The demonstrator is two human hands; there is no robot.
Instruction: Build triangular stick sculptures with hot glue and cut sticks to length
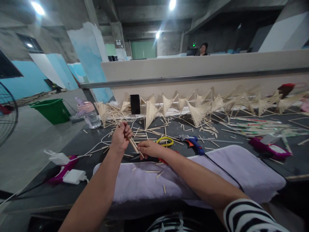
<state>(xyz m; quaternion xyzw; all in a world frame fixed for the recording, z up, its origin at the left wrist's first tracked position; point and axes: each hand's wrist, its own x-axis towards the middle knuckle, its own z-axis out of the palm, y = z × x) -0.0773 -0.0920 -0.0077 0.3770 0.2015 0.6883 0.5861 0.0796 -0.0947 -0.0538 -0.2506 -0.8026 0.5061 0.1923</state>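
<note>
My left hand (122, 137) is closed around a few thin wooden sticks (133, 145), which slant down to the right. At their lower end, the fingers of my right hand (149, 149) are pinched together on a stick. Under and beside my right hand lies something with a red handle (165, 160), perhaps scissors, mostly hidden by the wrist. A yellow loop (165, 141) rests just behind that hand. Farther right, a blue hot glue gun (195, 144) lies on the dark table. Loose sticks are scattered around both hands.
Twisted stick models (198, 112) line the table's back, with a black phone (135, 104) upright among them. A purple cloth pad (217, 164) lies in front. Purple power strips (64, 169) with plugs, a water bottle (89, 114) and a green bin (51, 109) are at left. A person (204, 49) is beyond the partition.
</note>
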